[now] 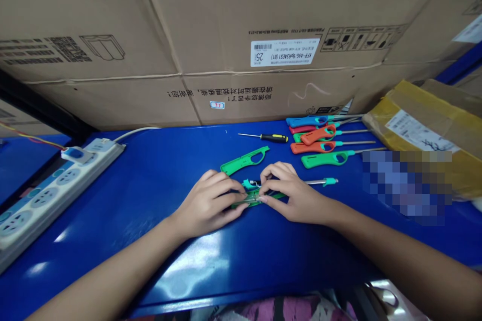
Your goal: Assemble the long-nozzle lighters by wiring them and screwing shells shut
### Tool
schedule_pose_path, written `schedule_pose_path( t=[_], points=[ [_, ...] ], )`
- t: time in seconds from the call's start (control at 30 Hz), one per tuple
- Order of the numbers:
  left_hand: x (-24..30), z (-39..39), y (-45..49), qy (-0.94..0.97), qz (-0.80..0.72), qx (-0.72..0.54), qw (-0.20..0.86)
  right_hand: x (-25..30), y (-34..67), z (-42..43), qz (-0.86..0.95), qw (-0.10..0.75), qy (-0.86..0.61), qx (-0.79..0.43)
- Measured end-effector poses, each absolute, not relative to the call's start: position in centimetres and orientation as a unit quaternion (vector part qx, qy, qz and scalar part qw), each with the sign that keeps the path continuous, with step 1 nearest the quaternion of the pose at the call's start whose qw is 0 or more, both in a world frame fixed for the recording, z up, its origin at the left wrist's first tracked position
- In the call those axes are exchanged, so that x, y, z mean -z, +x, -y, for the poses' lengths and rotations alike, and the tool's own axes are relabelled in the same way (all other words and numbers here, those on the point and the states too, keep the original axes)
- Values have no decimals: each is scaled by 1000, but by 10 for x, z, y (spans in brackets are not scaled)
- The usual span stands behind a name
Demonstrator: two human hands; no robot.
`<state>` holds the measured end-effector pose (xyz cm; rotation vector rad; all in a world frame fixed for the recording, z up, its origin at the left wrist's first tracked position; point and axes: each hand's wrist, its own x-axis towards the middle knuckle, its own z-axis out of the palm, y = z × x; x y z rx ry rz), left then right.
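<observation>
My left hand (215, 201) grips one end of a green lighter half-shell (253, 199), its thumb and fingers closed around it. Small pale and clear parts lie in that shell between my hands. My right hand (288, 191) is closed too, its fingertips pinched at the shell's inner parts; what they hold is too small to tell. Behind the fingers a metal lighter tube (314, 182) with a teal tip extends to the right, and a teal piece (247, 184) and thin wire show beside the shell. The other green half-shell (244, 160) lies just beyond my left hand.
A yellow-and-black screwdriver (274, 138) lies farther back. Several long-nosed lighters (314, 147) are grouped at right, near a taped carton (414, 125) and a blurred patch. A power strip (56, 190) runs along the left. A large cardboard box (211, 60) stands behind the blue table (124, 261).
</observation>
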<state>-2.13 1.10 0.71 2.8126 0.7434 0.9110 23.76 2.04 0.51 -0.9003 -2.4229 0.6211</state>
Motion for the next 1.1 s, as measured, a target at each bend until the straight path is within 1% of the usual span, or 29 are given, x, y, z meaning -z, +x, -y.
schedule_pose_path(
  t=[0.13,0.53,0.73,0.9,1.1],
  points=[
    [-6,-13,-21,919,-254,-294,69,0,237,-20,878,258,-338,-221],
    [-6,-14,-19,905,-295,-269,147,0,237,-20,880,255,-340,-214],
    [-6,-11,-18,879,-353,-254,194,0,238,-20,880,257,-342,-204],
    [-4,-11,-17,868,-369,-260,206,1,238,-21,879,257,-347,-201],
    [0,-14,-17,865,-353,-281,221,2,237,-23,878,261,-349,-197]
  ],
)
